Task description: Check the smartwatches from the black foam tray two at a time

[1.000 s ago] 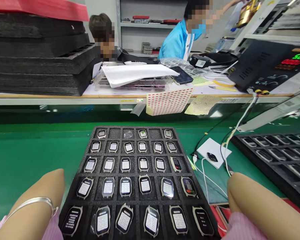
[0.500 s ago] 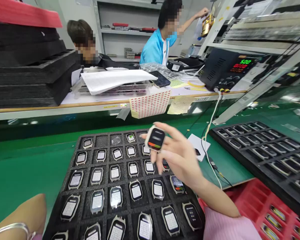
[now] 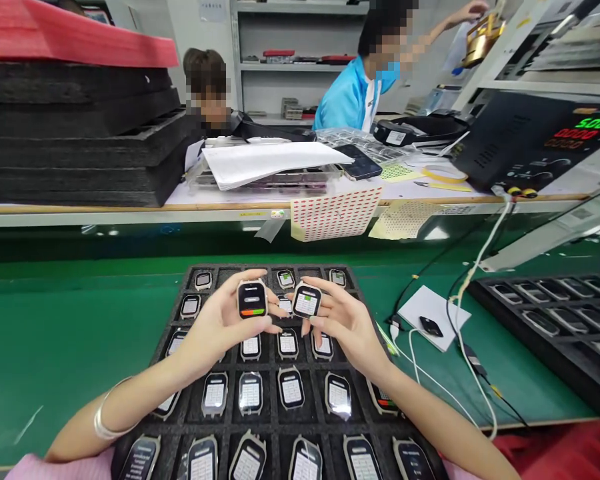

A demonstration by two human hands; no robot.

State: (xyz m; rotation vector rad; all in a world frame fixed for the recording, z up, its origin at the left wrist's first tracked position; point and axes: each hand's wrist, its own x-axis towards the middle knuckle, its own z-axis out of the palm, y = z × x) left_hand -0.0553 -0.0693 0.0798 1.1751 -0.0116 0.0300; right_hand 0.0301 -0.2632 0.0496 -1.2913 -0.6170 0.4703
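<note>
My left hand (image 3: pixel 225 317) holds a watch (image 3: pixel 253 299) whose dark screen has a red, orange and green bar at the bottom. Just to its right, my right hand (image 3: pixel 343 323) grips another watch (image 3: pixel 307 300) by its edges, its screen showing a white grid with a green patch. Both watches face me, a small gap apart, above a black foam tray (image 3: pixel 275 423). Rows of watches without straps lie in the tray's compartments, most with lit white screens; my hands and forearms cover some of them.
Stacked black foam trays (image 3: pixel 75 133) stand at the back left on a raised shelf. At right are a power supply (image 3: pixel 535 143), cables, white paper (image 3: pixel 435 319) with a small black object, and another watch tray (image 3: pixel 555 333). Two people are behind the shelf.
My left hand has come up over the tray with a watch in it. My right hand now holds a watch with a white grid screen instead of the dark one. The view has shifted left.
</note>
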